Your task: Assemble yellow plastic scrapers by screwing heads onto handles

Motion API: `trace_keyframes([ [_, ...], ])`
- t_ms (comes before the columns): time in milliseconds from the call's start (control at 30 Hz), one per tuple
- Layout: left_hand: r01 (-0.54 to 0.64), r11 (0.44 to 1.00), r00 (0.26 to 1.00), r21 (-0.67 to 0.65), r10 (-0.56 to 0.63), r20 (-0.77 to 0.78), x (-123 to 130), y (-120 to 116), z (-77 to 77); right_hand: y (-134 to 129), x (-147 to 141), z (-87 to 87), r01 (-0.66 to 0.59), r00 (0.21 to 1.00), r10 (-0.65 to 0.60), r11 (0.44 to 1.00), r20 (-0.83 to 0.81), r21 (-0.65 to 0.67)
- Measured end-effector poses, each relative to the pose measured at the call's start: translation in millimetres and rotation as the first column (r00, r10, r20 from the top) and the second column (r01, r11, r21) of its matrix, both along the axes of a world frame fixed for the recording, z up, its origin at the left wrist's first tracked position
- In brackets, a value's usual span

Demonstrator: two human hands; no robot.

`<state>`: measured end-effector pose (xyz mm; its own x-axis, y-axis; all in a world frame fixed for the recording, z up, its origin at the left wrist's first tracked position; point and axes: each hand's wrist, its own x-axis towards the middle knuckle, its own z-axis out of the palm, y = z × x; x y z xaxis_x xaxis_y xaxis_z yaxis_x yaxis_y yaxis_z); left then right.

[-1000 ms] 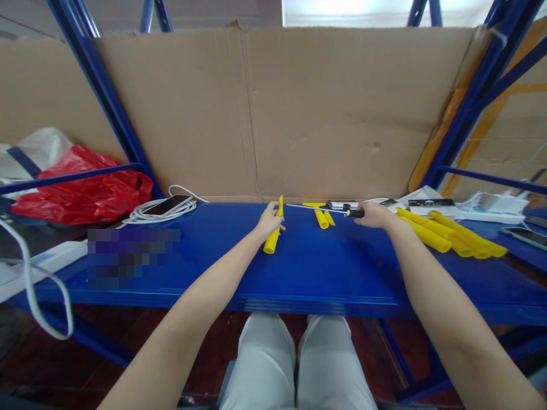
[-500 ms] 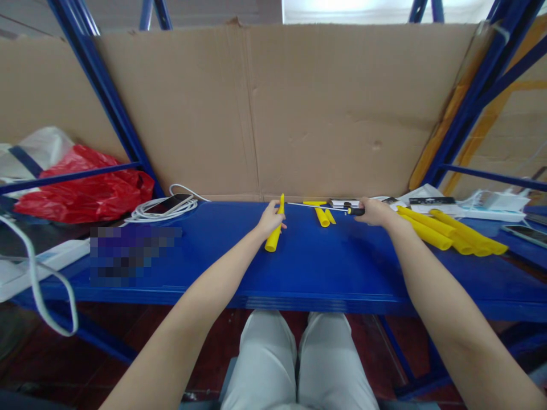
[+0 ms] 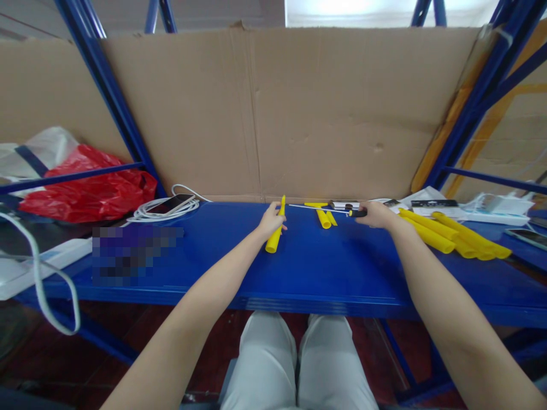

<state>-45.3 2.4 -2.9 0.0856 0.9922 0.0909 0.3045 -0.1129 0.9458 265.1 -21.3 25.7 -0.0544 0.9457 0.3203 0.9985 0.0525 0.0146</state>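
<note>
My left hand point(image 3: 270, 221) is closed around a yellow tube point(image 3: 273, 242), which looks hollow at its near end and narrows to a point at its far end. In my right hand point(image 3: 374, 215) is a screwdriver point(image 3: 358, 213) with a black and yellow handle. Its long thin shaft points left, and the tip comes close to the yellow tube; whether they touch I cannot tell. Behind the shaft lie shorter yellow pieces point(image 3: 323, 219) on the blue table point(image 3: 325, 267). Several more yellow tubes point(image 3: 453, 234) lie in a pile beside my right forearm.
A tall cardboard sheet point(image 3: 333, 114) closes off the back. On the left are a coiled white cable point(image 3: 164, 213), a red plastic bag point(image 3: 94, 185) and a white power strip point(image 3: 64, 259). At right are another power strip point(image 3: 496, 215) and a phone point(image 3: 527, 236). Blue posts point(image 3: 123, 119) flank the table.
The whole view has shifted very slightly. Both hands keep their holds, and the screwdriver and the yellow tube stay in nearly the same places.
</note>
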Motion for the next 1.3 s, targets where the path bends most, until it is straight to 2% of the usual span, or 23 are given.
trace_keyframes([
  [300,0.003,1.000,1.000,0.024,-0.002,-0.006,0,3,-1.8,-4,0,4.6,0.036,0.999,-0.035,0.996,0.020,-0.079],
  [433,0.021,0.999,1.000,0.044,-0.021,-0.008,0,2,-1.6,-6,-5,6.4,-0.099,0.994,0.091,0.981,-0.054,-0.168],
  [567,0.050,0.997,0.998,0.063,-0.048,-0.032,1,-2,0.0,-9,-19,7.0,-0.274,0.957,0.228,0.913,-0.179,-0.303],
  [700,0.091,0.994,0.994,0.064,-0.086,-0.066,3,-5,2.0,-12,-38,4.5,-0.314,0.945,0.249,0.869,-0.211,-0.382],
  [800,0.108,0.992,0.991,0.069,-0.101,-0.086,5,-7,2.7,-11,-49,-0.3,-0.349,0.932,0.273,0.852,-0.238,-0.390],
  [967,0.124,0.988,0.988,0.088,-0.115,-0.108,7,-10,2.5,-7,-57,-11.2,-0.472,0.868,0.386,0.838,-0.312,-0.274],
  [1100,0.155,0.979,0.984,0.130,-0.141,-0.113,10,-11,1.6,-5,-64,-16.3,-0.565,0.786,0.463,0.807,-0.410,-0.172],
  [1233,0.226,0.953,0.968,0.201,-0.198,-0.152,13,-14,1.6,-4,-77,-19.2,-0.544,0.748,0.497,0.838,-0.440,0.022],
  [1300,0.264,0.935,0.955,0.237,-0.220,-0.198,14,-17,2.2,-3,-84,-21.4,-0.529,0.728,0.533,0.837,-0.430,0.142],
])
